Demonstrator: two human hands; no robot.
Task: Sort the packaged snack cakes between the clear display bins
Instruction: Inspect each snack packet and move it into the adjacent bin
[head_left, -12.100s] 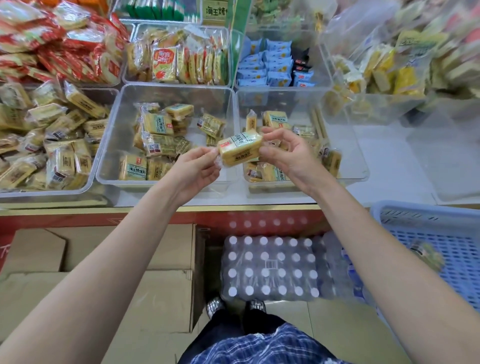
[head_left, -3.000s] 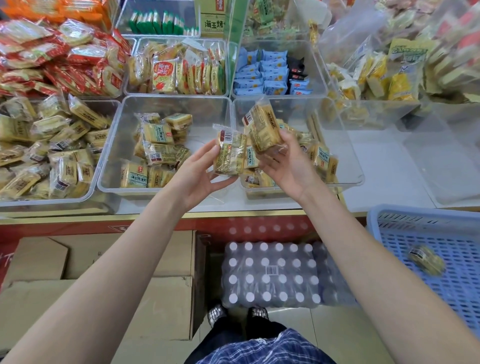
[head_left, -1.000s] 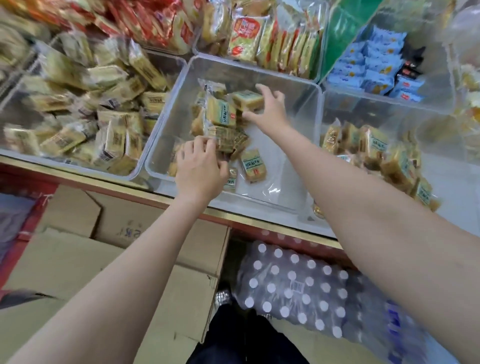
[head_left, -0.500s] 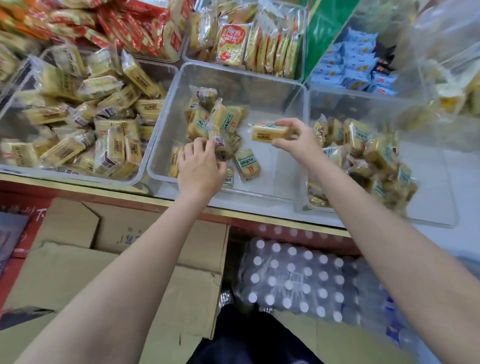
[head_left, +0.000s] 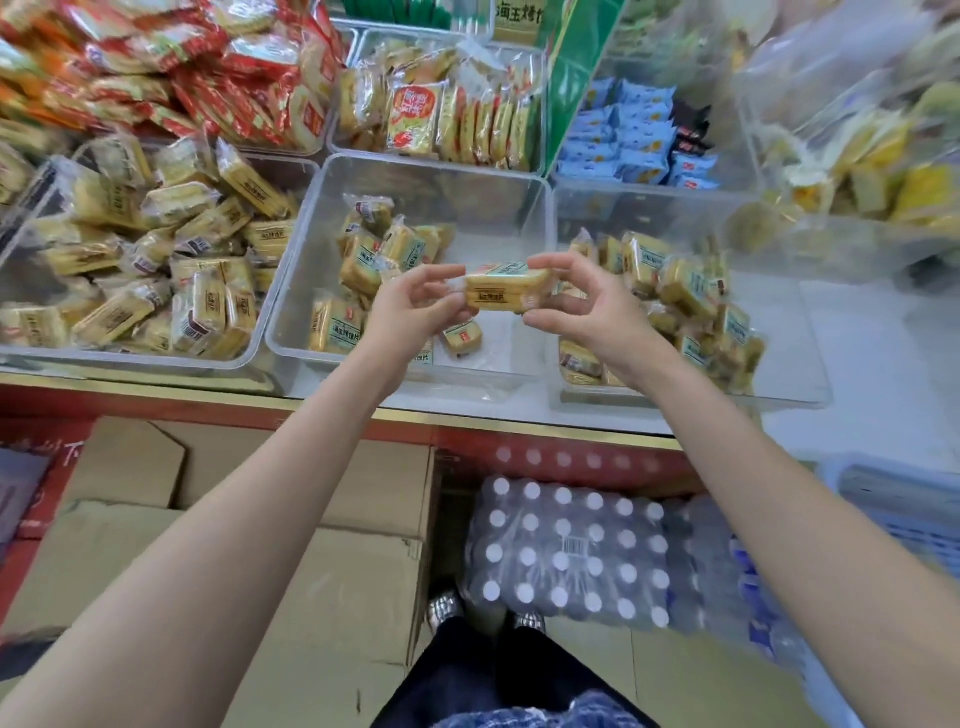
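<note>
A shop counter edged with a gold strip (head_left: 519, 427) carried rows of clear bins, and cardboard boxes (head_left: 311, 571) and a shrink-wrapped pack of bottles (head_left: 566, 556) sat on the floor below. The left bin (head_left: 156, 358) was heaped with yellow packets; red packets (head_left: 208, 93) were piled behind. Over the middle bin (head_left: 431, 171) both hands met: the left hand (head_left: 410, 312) and right hand (head_left: 597, 312) each pinched an end of one snack cake (head_left: 506, 288), level in the air. The right bin (head_left: 779, 395) held more cakes just beside.
</note>
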